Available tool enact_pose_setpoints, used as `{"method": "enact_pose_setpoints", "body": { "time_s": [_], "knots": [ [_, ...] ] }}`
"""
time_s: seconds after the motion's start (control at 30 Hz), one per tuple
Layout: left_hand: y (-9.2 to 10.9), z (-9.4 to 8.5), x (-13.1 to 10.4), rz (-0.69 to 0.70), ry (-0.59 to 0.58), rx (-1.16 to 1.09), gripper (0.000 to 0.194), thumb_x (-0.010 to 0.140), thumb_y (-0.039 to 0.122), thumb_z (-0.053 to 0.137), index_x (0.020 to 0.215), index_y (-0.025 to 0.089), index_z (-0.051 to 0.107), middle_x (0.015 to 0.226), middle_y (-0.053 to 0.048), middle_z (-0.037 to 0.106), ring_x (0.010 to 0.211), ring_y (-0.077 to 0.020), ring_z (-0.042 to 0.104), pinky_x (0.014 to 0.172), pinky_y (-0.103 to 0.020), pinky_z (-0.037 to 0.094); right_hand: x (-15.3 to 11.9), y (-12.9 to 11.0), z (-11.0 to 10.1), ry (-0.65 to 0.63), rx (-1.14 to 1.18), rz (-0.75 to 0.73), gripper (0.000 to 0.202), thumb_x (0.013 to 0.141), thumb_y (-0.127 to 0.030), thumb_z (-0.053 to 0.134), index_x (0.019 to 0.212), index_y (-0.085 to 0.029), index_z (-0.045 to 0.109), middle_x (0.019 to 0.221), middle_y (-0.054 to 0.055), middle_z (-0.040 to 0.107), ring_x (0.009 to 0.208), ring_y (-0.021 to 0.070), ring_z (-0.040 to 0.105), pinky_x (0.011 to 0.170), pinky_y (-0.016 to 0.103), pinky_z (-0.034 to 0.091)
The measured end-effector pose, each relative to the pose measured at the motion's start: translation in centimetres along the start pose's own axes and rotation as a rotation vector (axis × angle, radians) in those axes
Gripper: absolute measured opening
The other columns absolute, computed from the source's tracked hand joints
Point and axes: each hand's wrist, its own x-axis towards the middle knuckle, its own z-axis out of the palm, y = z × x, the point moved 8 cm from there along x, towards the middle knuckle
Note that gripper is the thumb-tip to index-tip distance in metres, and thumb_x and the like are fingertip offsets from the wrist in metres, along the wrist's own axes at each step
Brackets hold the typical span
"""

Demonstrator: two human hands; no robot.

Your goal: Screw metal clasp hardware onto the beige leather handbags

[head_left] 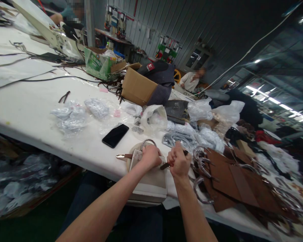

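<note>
A beige handbag [151,183] lies at the table's front edge, close to my body. My left hand [151,156] is closed at its upper part, with fingers curled against it. Behind that hand rises a shiny ring-shaped handle [148,140]. A brown strap [124,156] with a metal end sticks out to the left of the bag. My right hand [178,160] is a fist just right of the bag, around a dark brown strip [165,166] whose end points toward the bag. The rest of the strip is hidden by the fingers.
Brown bag pieces [232,178] with metal ring handles are stacked on the right. A black phone [115,135] lies ahead, beside crumpled plastic wrap [72,117]. Farther back stand a cardboard box [136,87] and a green box [98,64]. Two people are in the background.
</note>
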Motion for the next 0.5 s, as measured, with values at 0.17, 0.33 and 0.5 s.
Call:
{"method": "enact_pose_setpoints", "body": {
  "time_s": [0.17,0.33,0.5],
  "knots": [
    [-0.4,0.4,0.2,-0.004,-0.008,-0.004,0.03,0.076,0.024,0.085,0.106,0.025,0.089,0.114,-0.012,0.081,0.126,-0.0385,0.065,0.116,-0.046,0.047,0.5,2.1,0.3,0.063,-0.027,0.046,0.068,0.09,-0.066,0.081,0.061,-0.025,0.035,0.047,-0.012,0.028,0.033,0.005,0.025,0.029,0.02,0.019],
    [-0.2,0.4,0.2,0.018,0.021,0.003,0.033,0.079,0.024,0.083,0.111,0.027,0.089,0.118,-0.011,0.081,0.127,-0.0378,0.065,0.117,-0.047,0.046,3.8,4.5,-0.9,0.272,-0.114,0.159,0.063,0.089,-0.061,0.081,0.064,-0.027,0.034,0.044,-0.013,0.03,0.033,0.006,0.027,0.028,0.019,0.019],
    [-0.1,0.2,0.1,-0.019,-0.006,-0.004,0.033,0.08,0.022,0.082,0.112,0.026,0.088,0.121,-0.011,0.081,0.128,-0.0367,0.066,0.117,-0.046,0.046,4.8,4.9,-0.9,0.252,-0.103,0.294,0.066,0.089,-0.061,0.082,0.063,-0.028,0.031,0.043,-0.014,0.028,0.033,0.0054,0.024,0.028,0.019,0.016]
  ]
}}
